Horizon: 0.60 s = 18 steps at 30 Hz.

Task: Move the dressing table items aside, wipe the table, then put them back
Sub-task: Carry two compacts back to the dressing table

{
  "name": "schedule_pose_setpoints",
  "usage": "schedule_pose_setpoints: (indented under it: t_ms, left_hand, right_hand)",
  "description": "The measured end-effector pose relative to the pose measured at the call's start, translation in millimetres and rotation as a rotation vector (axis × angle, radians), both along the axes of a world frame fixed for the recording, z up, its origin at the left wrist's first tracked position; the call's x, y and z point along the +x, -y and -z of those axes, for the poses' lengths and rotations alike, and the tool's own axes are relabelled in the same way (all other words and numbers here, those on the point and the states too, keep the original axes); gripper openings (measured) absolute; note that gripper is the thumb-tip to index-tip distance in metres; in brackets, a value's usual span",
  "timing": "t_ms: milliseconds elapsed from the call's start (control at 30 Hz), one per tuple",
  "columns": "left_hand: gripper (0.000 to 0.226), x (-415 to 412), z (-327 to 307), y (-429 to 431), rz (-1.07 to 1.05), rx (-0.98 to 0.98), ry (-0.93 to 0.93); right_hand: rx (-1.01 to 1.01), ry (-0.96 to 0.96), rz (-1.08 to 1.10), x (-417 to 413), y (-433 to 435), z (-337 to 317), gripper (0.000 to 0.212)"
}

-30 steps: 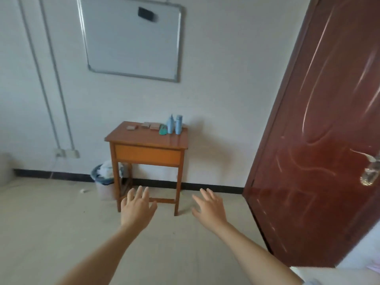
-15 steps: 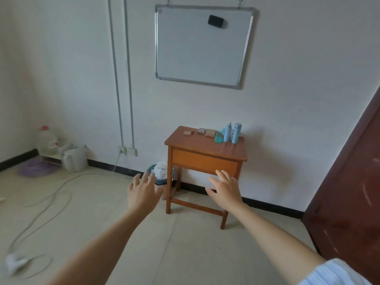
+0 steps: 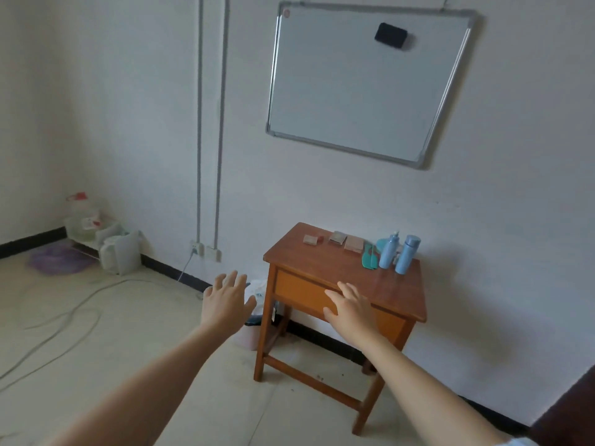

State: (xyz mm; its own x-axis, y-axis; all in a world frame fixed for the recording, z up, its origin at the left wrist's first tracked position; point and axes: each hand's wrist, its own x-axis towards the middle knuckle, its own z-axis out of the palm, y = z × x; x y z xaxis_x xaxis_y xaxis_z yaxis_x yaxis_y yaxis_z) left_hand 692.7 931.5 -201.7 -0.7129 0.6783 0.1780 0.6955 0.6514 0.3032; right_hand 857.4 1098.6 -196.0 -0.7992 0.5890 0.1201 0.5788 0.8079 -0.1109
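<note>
Dressing table (image 3: 322, 267) against wall (image 3: 128, 123), bottles (image 3: 406, 254) on top, left hand (image 3: 225, 304), right hand (image 3: 351, 309) splayed, empty

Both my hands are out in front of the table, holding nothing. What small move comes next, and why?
Probably step closer and reach the right hand for the blue bottles at the back right of the table. It and the left hand are open, empty and seem short of the tabletop, which is not yet cleared, so wiping cannot start.

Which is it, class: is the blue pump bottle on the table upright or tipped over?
Upright. The blue pump bottle stands on its base on the table, pump head uppermost, beside a second blue bottle.
</note>
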Motion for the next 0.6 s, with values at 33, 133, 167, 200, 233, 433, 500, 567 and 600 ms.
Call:
schedule_pose_setpoints:
  t_ms: [33,133,167,200,233,433,500,567,600]
  left_hand:
    - [0.048,-8.8,5.4,-7.6,-0.008,-0.011,0.014]
    - [0.048,-41.1,17.3,-32.1,-0.034,-0.023,0.063]
    - [0.049,-53.5,20.3,-40.6,-0.037,-0.027,0.076]
    - [0.049,-66.9,23.3,-49.9,-0.036,-0.032,0.084]
    - [0.049,-81.2,26.4,-59.5,-0.033,-0.036,0.086]
    - [0.047,-182.1,32.1,-125.8,0.023,-0.045,0.073]
    - [0.047,-216.4,27.2,-150.8,0.066,-0.048,0.068]
    - [0.049,-248.0,23.1,-178.3,0.103,-0.048,0.065]
    - [0.049,-261.5,23.2,-191.7,0.119,-0.05,0.067]
  right_hand:
    - [-0.006,0.023,-0.01,-11.5,-9.9,5.0,0.045]
    - [-0.03,0.066,-0.034,-47.6,-36.9,17.9,0.045]
    - [-0.044,0.065,-0.031,-60.7,-46.6,21.3,0.045]
    - [-0.057,0.061,-0.026,-73.9,-56.3,24.6,0.045]
    - [-0.066,0.061,-0.02,-87.3,-65.4,27.6,0.046]
    - [-0.101,0.044,0.062,-168.8,-117.7,37.1,0.044]
    - [-0.114,0.042,0.115,-193.5,-136.0,35.1,0.044]
    - [-0.119,0.035,0.163,-214.6,-153.1,33.9,0.044]
    - [-0.126,0.031,0.19,-223.5,-160.8,35.2,0.044]
